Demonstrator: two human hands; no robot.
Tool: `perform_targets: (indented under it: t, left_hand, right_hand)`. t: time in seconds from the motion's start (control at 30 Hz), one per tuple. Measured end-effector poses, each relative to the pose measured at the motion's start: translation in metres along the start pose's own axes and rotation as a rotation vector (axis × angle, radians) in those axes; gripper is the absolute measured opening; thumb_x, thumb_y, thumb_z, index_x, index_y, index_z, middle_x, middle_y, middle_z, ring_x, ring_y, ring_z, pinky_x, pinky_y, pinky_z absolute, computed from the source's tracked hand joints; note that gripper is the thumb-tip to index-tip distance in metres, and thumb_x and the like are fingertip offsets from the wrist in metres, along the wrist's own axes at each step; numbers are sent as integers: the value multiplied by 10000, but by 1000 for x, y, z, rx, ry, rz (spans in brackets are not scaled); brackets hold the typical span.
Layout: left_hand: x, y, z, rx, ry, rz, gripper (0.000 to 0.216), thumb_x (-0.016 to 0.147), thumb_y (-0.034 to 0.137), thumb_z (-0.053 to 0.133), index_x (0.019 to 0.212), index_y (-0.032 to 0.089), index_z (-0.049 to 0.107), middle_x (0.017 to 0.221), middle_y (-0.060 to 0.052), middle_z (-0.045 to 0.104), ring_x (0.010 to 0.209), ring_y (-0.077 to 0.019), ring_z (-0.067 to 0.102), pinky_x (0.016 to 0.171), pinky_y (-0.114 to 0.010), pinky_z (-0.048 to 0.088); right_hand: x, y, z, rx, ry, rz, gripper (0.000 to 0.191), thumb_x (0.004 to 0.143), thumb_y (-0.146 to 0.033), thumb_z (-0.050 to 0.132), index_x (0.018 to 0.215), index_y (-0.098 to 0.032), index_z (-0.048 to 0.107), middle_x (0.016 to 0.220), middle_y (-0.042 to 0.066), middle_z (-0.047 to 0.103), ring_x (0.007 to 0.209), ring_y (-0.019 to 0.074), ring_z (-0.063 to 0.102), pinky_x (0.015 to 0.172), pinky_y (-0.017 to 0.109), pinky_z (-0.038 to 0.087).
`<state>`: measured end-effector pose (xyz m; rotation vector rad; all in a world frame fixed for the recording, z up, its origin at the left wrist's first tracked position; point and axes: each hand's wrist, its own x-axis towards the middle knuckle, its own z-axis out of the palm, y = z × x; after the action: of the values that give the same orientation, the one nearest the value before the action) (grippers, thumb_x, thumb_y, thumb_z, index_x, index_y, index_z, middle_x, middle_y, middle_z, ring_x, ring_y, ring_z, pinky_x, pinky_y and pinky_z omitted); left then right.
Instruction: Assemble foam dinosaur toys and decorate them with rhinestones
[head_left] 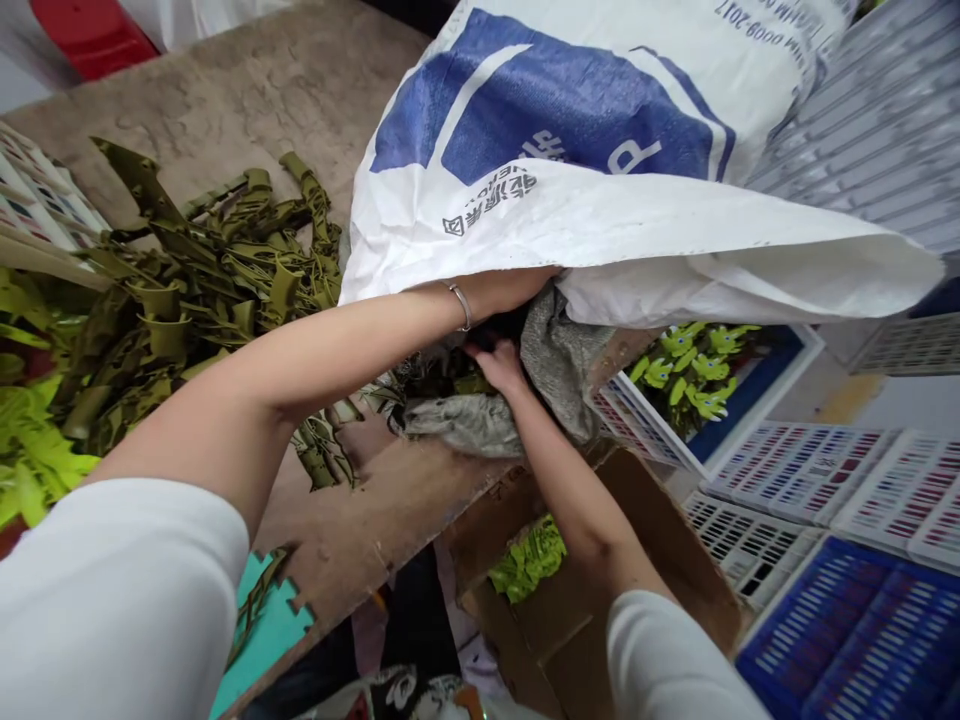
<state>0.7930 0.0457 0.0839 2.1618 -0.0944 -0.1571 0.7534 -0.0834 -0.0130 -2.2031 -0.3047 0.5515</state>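
A big white woven sack with blue print lies on the brown table, its mouth facing me. My left hand, a bracelet on its wrist, reaches into the sack's mouth; the fingers are hidden inside. My right hand is just below it at the opening, fingers curled into the dark contents beside a grey inner lining. What it grips is hidden. A heap of olive-green plastic leaf pieces lies on the table to the left.
Bright green leaf pieces lie at the left edge. A cardboard box with green pieces sits below the table edge. White slotted crates, a blue crate and a tray of green plastic sprigs stand at right.
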Motion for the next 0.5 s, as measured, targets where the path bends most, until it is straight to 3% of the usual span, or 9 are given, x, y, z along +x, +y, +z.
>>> perform_targets:
  t: [0.1,0.2,0.3,0.4,0.5]
  left_hand:
    - [-3,1,-2,23,-4,-35,650,877,469,349,1522,397,379,1412,72,601,1492,-206,301,1280,-428,152]
    - [-8,6,-6,37,-16,-88,643,894,486,308,1528,397,367,1372,69,634,1474,-210,342,1264,-420,200]
    - [-12,8,-11,41,-28,-95,652,892,494,327,1533,380,364,1370,61,636,1462,-215,364,1252,-408,227]
    - [-10,6,-11,46,-48,-82,633,900,492,324,1520,381,387,1351,54,652,1431,-219,410,1244,-405,243]
    - [-5,0,-4,65,-67,-77,612,911,461,304,1488,323,458,1324,10,672,1416,-230,426,1243,-402,239]
  right_hand:
    - [-31,-28,33,-86,-86,74,542,774,-545,693,1164,-170,709,1125,133,740,1081,321,675,950,464,515]
    - [-77,-56,73,-161,-45,24,637,794,-568,673,1212,-88,674,1298,221,643,1205,364,601,1042,504,458]
    - [-122,-73,102,-160,-55,-51,569,787,-534,697,1257,-216,661,1445,130,546,1318,366,505,1110,520,408]
    - [-140,-71,103,-137,-93,-181,526,727,-516,750,1221,-357,667,1451,48,533,1327,373,490,1093,551,425]
    - [-113,-52,72,-37,61,-214,248,755,-394,734,975,-278,727,1272,80,624,1153,294,604,1021,480,501]
